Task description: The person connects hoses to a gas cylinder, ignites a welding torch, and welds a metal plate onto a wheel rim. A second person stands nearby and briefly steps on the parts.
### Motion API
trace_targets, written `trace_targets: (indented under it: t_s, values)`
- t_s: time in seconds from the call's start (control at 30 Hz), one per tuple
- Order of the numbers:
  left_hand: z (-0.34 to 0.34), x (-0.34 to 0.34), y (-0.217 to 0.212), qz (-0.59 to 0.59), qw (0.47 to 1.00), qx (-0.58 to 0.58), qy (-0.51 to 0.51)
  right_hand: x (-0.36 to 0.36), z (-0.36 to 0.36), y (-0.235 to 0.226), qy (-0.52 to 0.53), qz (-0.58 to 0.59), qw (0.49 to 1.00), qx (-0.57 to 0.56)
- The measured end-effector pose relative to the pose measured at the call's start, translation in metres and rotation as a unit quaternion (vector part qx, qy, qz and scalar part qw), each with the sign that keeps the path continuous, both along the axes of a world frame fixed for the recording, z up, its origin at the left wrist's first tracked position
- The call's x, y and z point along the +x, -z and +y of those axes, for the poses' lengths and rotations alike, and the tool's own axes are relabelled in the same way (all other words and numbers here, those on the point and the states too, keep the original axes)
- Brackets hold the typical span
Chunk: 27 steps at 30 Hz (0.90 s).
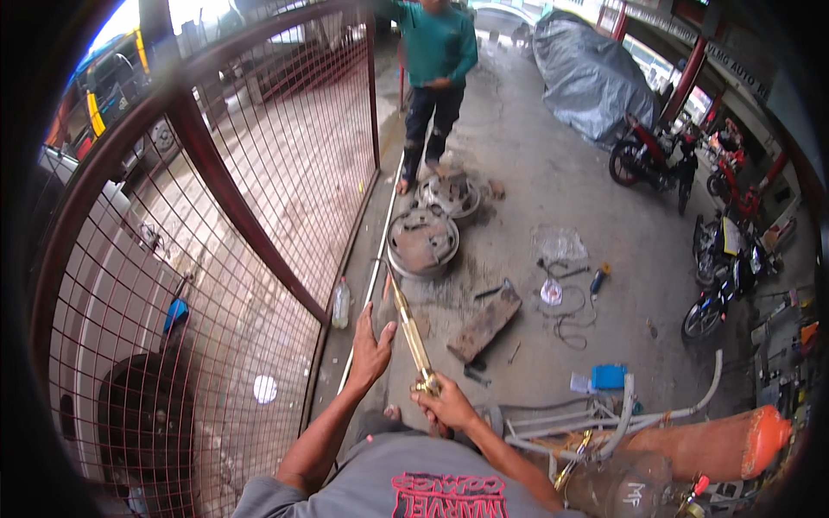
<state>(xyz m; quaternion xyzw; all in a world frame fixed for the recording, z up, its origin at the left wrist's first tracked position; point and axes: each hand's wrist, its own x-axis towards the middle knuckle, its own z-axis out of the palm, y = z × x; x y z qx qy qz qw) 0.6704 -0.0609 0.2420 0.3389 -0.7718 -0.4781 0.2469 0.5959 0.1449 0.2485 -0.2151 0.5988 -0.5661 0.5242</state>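
My right hand [445,403] grips a brass cutting torch [414,338] by its valve end, with the tip pointing forward and slightly left. Beside the torch, my left hand [371,350] is raised with its fingers stretched out and nothing in it. Beyond the tip lies a wheel rim [423,242] with a brown metal plate on it; a second rim [455,195] with rusty pieces sits just behind. Right of the torch, a rusty metal block [485,324] rests on the concrete, a dark hand tool [493,290] at its far end.
A person in a green shirt [436,47] stands behind the rims. Red mesh fencing [250,224] runs along my left, a clear bottle [341,304] at its foot. An angle grinder [599,281] with cable lies right. Gas cylinders [708,442] lie near right; motorcycles [652,160] stand beyond.
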Motion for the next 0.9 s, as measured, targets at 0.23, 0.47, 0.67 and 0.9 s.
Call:
trace_targets:
  t_s: [0.23, 0.47, 0.67, 0.9]
  values:
    - [0.06, -0.001, 0.015, 0.138, 0.787, 0.601, -0.017, -0.02, 0.014, -0.028, -0.177, 0.134, 0.974, 0.046]
    - [0.045, 0.031, -0.001, 0.193, 0.852, 0.443, -0.201, -0.054, 0.122, 0.109, -0.011, 0.062, 0.992, 0.111]
    - [0.057, 0.026, -0.028, 0.053, 0.97, 0.212, -0.102, -0.019, 0.244, 0.32, -0.065, -0.057, 0.984, 0.156]
    - [0.082, 0.023, -0.014, 0.048, 0.962, 0.258, -0.072, -0.025, 0.232, 0.33, -0.075, 0.081, 0.926, 0.361]
